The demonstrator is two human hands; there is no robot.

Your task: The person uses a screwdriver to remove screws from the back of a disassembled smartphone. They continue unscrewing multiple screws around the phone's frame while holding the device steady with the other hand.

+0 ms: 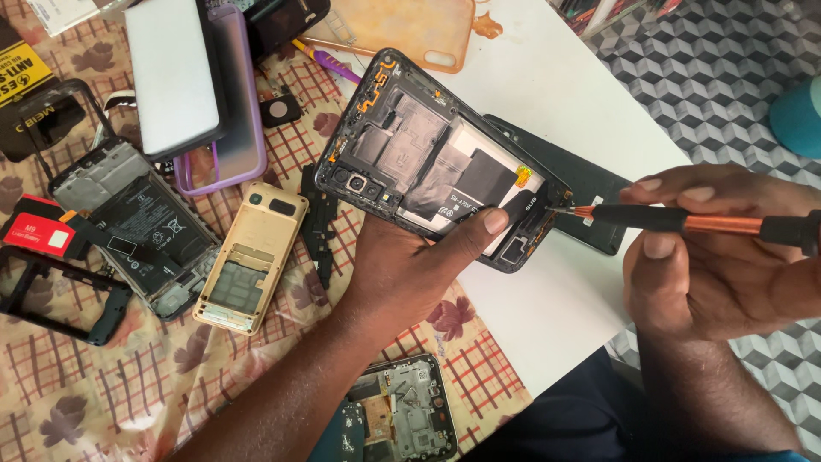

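One opened phone point(436, 162) was held tilted above the table point(547, 94) by the left hand point(410, 265), thumb pressed on its battery. One screwdriver point(684, 222) was gripped in the closed right hand point(718, 257), its tip touching the phone's lower edge. Three other stripped handsets were counted on the cloth point(128, 385), and two cases point(231, 94) lay above.

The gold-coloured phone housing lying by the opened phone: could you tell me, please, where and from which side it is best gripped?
Probably by its two long edges near the middle, coming from above. The gold phone housing lies flat on the patterned cloth, its long sides free, though a dark plastic part lies close along its right edge. The left hand holds the opened phone; the right hand holds a screwdriver.
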